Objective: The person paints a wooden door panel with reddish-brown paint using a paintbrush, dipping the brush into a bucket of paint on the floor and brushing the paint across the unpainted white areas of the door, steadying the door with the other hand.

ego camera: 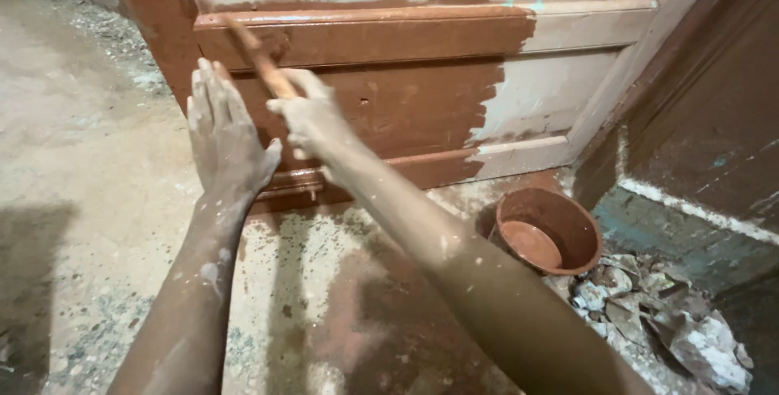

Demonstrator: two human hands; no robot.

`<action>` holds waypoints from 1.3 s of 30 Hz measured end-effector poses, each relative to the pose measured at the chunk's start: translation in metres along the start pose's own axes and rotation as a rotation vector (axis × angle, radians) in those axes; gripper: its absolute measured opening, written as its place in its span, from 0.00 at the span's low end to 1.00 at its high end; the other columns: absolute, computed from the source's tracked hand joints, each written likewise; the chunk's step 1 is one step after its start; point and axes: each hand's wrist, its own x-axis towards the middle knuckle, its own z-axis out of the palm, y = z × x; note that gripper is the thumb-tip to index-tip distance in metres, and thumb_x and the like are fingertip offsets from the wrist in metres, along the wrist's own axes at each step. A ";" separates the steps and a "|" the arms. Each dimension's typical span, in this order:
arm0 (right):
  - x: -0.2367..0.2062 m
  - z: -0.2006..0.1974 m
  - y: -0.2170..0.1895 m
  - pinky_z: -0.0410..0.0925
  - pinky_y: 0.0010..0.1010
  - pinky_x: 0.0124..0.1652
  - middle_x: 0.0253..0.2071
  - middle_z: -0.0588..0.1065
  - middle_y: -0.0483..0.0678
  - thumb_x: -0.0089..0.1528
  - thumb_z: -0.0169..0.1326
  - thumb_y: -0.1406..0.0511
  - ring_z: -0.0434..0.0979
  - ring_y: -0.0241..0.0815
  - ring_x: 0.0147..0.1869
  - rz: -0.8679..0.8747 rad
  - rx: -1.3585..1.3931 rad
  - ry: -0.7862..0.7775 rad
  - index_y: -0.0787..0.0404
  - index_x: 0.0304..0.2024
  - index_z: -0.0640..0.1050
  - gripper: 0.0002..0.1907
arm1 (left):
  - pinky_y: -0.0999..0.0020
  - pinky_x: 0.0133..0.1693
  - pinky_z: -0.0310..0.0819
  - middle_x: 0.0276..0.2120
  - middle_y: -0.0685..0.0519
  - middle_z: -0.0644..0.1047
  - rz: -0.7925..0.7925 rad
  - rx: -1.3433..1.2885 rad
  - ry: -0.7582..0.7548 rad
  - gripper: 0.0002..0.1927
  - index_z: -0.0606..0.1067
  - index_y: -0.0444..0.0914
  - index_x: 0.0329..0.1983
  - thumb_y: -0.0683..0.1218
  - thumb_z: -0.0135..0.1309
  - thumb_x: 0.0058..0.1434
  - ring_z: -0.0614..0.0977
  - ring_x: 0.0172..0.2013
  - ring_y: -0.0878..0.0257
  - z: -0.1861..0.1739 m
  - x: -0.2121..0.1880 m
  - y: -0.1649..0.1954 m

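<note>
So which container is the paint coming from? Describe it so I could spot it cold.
Start at the half-painted door panel leaning against the wall, then drop to the floor below its unpainted right end. There sits a round paint bucket, brown inside and out, beside a pile of pale rubble; it is the only container.

Door panel (422,87) stands ahead of you, on the floor (97,200). Your left hand (227,139) lies flat against its lower left part. Your right hand (312,119) is just right of it, fingers around the brush handle (260,58), which runs up-left onto the door's rail. Bucket (545,233) sits on the floor to your right, near the door's foot. Rubble pile (665,314) lies right of the bucket, beside the wall (714,119).
</note>
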 end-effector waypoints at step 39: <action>0.012 -0.187 -0.041 0.41 0.25 0.17 0.16 0.53 0.34 0.64 0.42 0.71 0.46 0.29 0.16 0.039 0.571 0.185 0.51 0.24 0.67 0.14 | 0.52 0.74 0.39 0.78 0.36 0.41 0.087 -0.050 0.103 0.63 0.42 0.26 0.78 0.55 0.68 0.51 0.42 0.77 0.46 -0.001 0.003 0.024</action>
